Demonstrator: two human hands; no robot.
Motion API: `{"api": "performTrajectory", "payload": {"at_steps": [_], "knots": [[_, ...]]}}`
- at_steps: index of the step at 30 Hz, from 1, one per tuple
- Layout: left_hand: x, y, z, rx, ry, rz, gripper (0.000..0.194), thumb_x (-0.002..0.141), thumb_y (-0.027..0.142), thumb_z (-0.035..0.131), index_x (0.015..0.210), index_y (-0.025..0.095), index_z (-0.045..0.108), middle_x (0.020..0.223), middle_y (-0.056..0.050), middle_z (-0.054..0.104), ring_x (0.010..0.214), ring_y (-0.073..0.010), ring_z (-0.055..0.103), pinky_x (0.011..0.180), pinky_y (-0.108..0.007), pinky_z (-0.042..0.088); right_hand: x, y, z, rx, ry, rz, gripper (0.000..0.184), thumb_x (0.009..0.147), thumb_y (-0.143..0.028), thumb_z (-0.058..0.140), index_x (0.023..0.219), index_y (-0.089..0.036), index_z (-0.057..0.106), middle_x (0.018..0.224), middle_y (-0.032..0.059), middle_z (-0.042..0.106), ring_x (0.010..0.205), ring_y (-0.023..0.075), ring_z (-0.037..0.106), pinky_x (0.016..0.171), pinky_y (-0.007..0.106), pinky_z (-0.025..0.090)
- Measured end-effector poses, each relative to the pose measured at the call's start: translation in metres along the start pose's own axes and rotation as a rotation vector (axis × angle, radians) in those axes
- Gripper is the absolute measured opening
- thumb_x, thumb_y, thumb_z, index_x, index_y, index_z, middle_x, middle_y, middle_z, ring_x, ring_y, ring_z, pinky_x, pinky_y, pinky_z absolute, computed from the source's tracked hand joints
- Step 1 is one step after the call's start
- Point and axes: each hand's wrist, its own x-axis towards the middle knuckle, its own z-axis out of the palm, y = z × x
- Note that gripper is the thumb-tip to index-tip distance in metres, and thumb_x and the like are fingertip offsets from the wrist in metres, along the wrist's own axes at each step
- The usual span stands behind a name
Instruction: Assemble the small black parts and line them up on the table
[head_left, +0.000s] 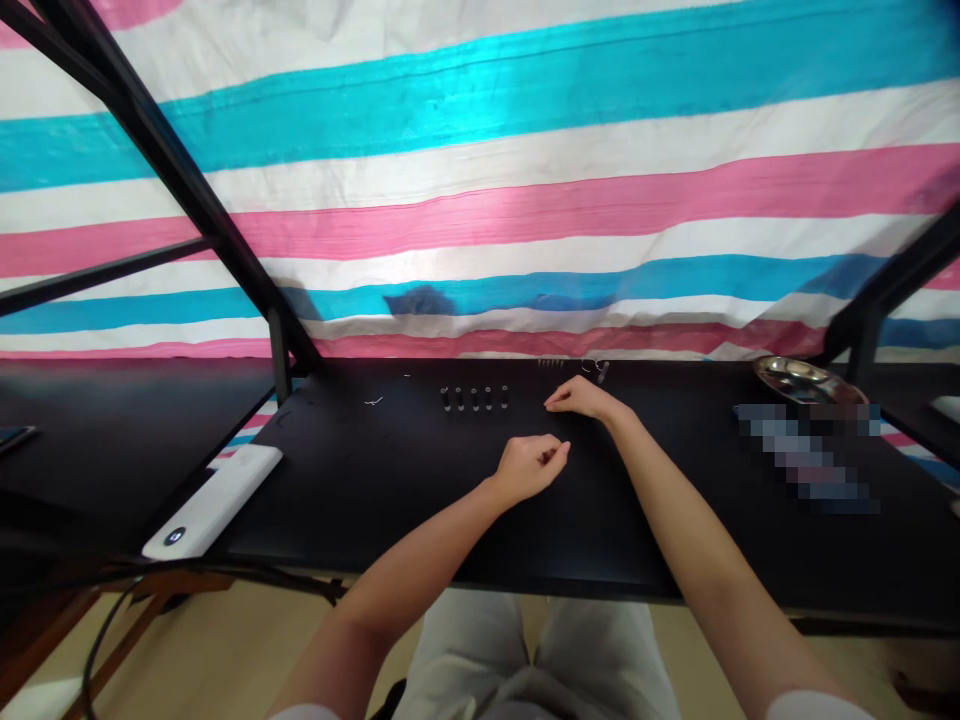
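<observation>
My left hand is held over the middle of the black table, its fingers curled and pinched together; anything in them is hidden. Farther back and to the right, my right hand has thumb and fingertips pressed together close to the tabletop. Whatever it pinches is too small to make out. Left of those fingertips stands a row of several small dark cylinders with light ends. Behind my right hand, near the back edge, are a row of tiny grey pieces and a small grey cylinder beside thin wire-like bits.
A white power bank-like box lies at the table's left edge, a dark cable below it. Thin white scraps lie left of the cylinders. At the back right are a shiny metal dish and a blurred-out item. Striped sheeting hangs behind.
</observation>
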Motion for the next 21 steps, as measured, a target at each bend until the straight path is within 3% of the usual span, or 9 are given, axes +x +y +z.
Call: {"api": "performTrajectory", "payload": {"at_steps": [8, 11, 16, 21], "knots": [[0.0, 0.001, 0.001, -0.003, -0.002, -0.002, 0.034, 0.085, 0.034, 0.043, 0.061, 0.016, 0.058, 0.049, 0.002, 0.052, 0.045, -0.0055, 0.045, 0.048, -0.016, 0.036, -0.028, 0.014, -0.047, -0.045, -0.139, 0.265, 0.024, 0.056, -0.031, 0.071, 0.073, -0.014, 0.073, 0.052, 0.0012, 0.061, 0.045, 0.0075, 0.047, 0.045, 0.019, 0.038], [0.0, 0.001, 0.0, -0.002, 0.002, -0.011, 0.034, 0.085, 0.034, 0.043, 0.061, 0.016, 0.059, 0.049, 0.002, 0.053, 0.045, -0.0056, 0.046, 0.048, -0.016, 0.036, -0.035, 0.022, -0.061, -0.032, -0.125, 0.333, 0.023, 0.054, -0.029, 0.072, 0.071, -0.013, 0.073, 0.048, 0.0004, 0.058, 0.043, 0.0069, 0.045, 0.045, 0.019, 0.038], [0.0, 0.0, 0.0, 0.007, -0.007, -0.023, 0.034, 0.085, 0.035, 0.043, 0.062, 0.017, 0.06, 0.05, 0.002, 0.054, 0.046, -0.0064, 0.048, 0.048, -0.017, 0.037, -0.035, 0.037, -0.072, -0.05, 0.08, 0.407, 0.015, 0.054, -0.023, 0.071, 0.064, -0.012, 0.071, 0.047, 0.0015, 0.058, 0.041, 0.0079, 0.045, 0.044, 0.021, 0.039], [0.0, 0.0, 0.0, 0.014, -0.016, -0.028, 0.034, 0.085, 0.036, 0.043, 0.062, 0.017, 0.06, 0.051, 0.001, 0.054, 0.047, -0.007, 0.048, 0.049, -0.017, 0.038, -0.028, 0.048, -0.069, -0.095, 0.311, 0.405, 0.014, 0.054, -0.021, 0.07, 0.062, -0.01, 0.07, 0.047, 0.0039, 0.059, 0.044, 0.0115, 0.051, 0.044, 0.022, 0.04]]}}
